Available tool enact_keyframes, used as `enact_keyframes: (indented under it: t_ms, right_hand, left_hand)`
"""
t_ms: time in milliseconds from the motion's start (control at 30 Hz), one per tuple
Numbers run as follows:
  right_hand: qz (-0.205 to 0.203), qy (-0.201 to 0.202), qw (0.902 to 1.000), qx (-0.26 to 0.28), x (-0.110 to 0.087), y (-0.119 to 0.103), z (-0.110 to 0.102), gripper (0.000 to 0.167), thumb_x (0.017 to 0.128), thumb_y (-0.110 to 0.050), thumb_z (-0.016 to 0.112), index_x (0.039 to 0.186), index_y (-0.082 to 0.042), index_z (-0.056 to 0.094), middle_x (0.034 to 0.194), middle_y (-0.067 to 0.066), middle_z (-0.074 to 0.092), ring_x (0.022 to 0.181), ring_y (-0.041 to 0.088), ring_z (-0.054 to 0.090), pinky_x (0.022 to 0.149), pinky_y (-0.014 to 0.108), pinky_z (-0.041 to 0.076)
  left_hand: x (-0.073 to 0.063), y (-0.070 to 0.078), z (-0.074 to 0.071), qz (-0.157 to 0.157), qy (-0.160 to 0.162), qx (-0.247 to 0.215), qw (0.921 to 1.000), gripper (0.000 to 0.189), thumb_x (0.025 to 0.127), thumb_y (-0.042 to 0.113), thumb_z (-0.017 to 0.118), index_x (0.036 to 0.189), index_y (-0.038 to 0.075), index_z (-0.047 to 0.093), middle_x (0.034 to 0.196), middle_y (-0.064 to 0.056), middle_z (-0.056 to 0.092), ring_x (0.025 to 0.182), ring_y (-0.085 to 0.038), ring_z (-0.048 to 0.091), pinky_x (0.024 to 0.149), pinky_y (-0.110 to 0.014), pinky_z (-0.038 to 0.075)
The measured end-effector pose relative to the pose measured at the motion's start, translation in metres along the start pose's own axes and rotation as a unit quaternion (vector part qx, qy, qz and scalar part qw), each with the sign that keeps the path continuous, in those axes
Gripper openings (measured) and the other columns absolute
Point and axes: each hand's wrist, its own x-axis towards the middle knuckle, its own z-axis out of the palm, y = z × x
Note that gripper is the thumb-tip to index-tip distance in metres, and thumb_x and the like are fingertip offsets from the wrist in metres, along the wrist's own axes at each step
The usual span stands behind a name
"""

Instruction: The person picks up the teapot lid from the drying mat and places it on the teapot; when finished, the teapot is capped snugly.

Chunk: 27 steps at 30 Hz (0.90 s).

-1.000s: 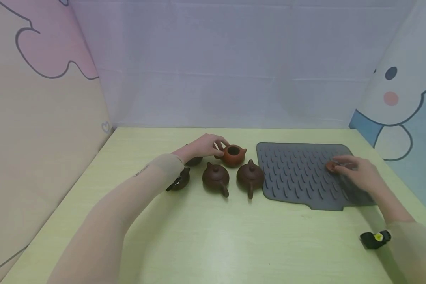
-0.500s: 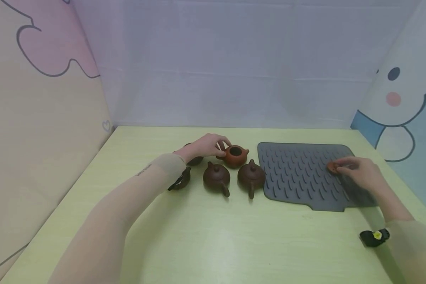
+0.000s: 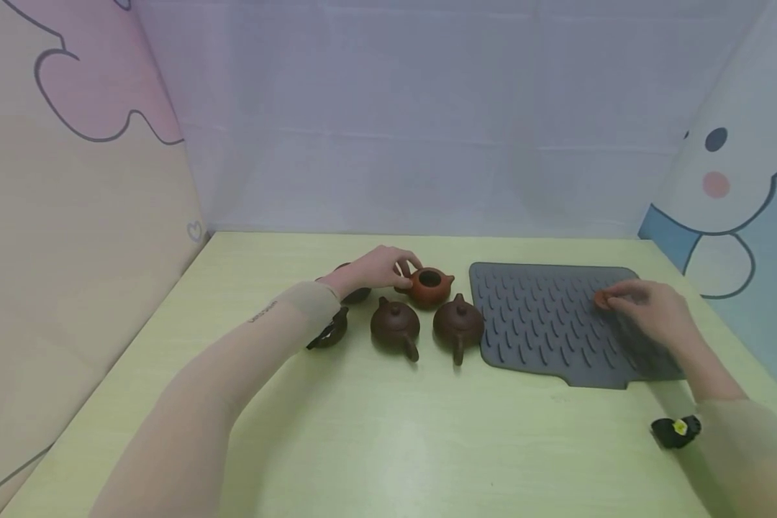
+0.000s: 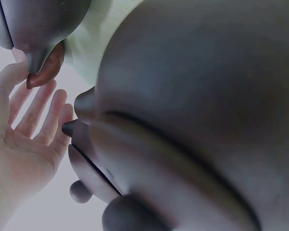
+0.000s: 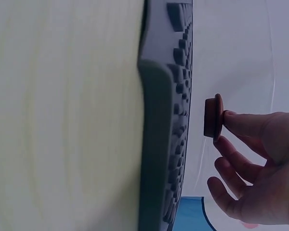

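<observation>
In the head view my left hand point(image 3: 383, 266) holds the handle side of a lidless reddish-brown teapot point(image 3: 432, 297), its round mouth showing dark. Thumb and forefinger meet at the handle; in the left wrist view a darker teapot hides part of the reddish one point(image 4: 52, 67). My right hand point(image 3: 654, 309) is over the grey mat point(image 3: 531, 345) and pinches a small reddish-brown teapot lid point(image 3: 601, 300) by its knob. The right wrist view shows the lid point(image 5: 211, 118) edge-on and raised above the mat, the other fingers spread loosely below.
Two dark brown lidded teapots, one point(image 3: 395, 327) left and one point(image 3: 458, 324) beside the mat, stand in front of the reddish one. Two more dark pots, a nearer one point(image 3: 337, 331) and a farther one point(image 3: 360, 295), are partly covered by the left arm. White cloth point(image 3: 388, 144) hangs behind.
My right hand has lifted the lid slightly up and away over the mat. The left hand and the reddish-brown teapot stay in place.
</observation>
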Motion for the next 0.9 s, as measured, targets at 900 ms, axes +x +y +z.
enact_keyframes:
  t_ms: [900]
  right_hand:
    - [-0.085, 0.036, 0.9886, 0.118, 0.039, -0.128, 0.031, 0.031, 0.098, -0.025, 0.062, 0.119, -0.003, 0.067, 0.128, 0.021, 0.062, 0.124, 0.039, 0.051, 0.103, 0.061, 0.04]
  left_hand:
    - [-0.002, 0.006, 0.0, -0.002, 0.004, -0.001, 1.0, 0.037, 0.094, 0.018, 0.067, 0.13, 0.015, 0.062, 0.114, -0.01, 0.072, 0.108, -0.026, 0.069, 0.096, -0.037, 0.053]
